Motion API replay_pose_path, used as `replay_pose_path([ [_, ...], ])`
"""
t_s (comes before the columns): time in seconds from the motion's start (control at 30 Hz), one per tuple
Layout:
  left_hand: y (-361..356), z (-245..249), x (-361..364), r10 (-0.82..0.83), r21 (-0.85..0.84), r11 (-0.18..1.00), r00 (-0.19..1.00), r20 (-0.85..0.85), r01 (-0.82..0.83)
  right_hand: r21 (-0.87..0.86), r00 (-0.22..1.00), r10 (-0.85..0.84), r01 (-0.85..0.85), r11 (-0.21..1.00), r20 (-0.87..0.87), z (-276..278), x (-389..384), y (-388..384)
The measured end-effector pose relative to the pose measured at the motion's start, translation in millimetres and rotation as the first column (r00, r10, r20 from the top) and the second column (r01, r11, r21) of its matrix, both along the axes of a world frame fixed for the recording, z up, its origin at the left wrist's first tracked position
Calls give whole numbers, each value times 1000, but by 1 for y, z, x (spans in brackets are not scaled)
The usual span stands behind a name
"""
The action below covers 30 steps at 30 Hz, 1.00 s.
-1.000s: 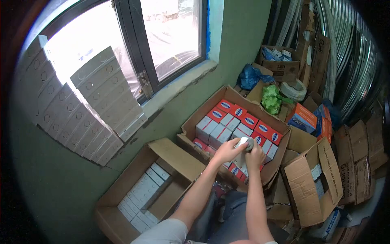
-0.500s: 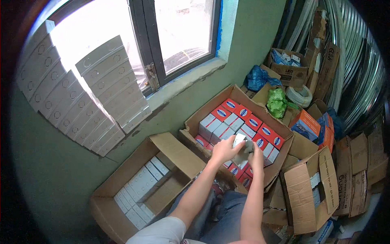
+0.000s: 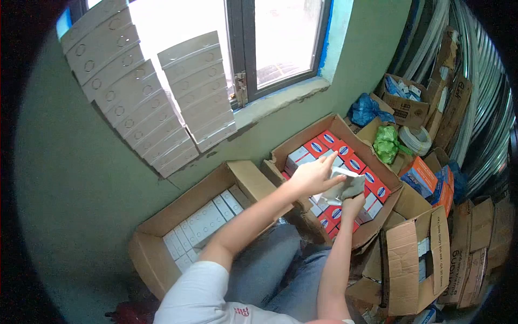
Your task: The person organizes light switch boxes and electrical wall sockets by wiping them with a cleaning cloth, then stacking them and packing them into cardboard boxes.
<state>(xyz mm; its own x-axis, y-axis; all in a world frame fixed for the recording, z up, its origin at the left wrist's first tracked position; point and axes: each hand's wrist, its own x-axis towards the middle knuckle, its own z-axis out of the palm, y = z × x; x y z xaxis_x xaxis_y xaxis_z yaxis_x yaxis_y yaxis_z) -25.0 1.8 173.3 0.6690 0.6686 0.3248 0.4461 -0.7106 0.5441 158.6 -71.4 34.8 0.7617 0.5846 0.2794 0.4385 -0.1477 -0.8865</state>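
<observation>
A hollow white box-shaped piece [image 3: 353,187], probably a plastic electrical back box, is tilted above the carton of small boxes. My right hand [image 3: 353,205] grips it from its lower right side. To its left, my left hand [image 3: 314,177] has its fingers stretched out, with the thumb at the near rim of the piece. Below both hands is a cardboard carton [image 3: 276,154] packed with red-and-white small boxes [image 3: 354,163], partly hidden by my hands.
On the left, another open carton [image 3: 148,231] holds rows of white boxes [image 3: 202,221]. White box pieces [image 3: 199,89] are stacked against the window [image 3: 286,43]. At right are an open carton [image 3: 402,259], a green bag [image 3: 386,144], a cable coil [image 3: 415,140] and metal-looking tubing [image 3: 475,97].
My left hand has loosened, its fingers now spread, while my right hand keeps the white piece, which has turned. The view has shifted, moving the scene rightward.
</observation>
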Motion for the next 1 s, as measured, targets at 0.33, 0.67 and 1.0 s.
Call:
replay_pose_path([
  [0.33, 33, 74, -98, -109, 84, 987, 955, -277, 137, 727, 577, 591, 6, 687, -563, 12, -46, -10],
  [0.67, 33, 260, -218, 342, 973, 197, 939, 43, -116, 318, -23, 353, 380, 869, -935, -105, 28, 14],
  [1.0, 77, 251, -268, 724, 999, 9, 689, -43, 53, 286, -26, 310, 314, 905, -950, -69, 24, -1],
])
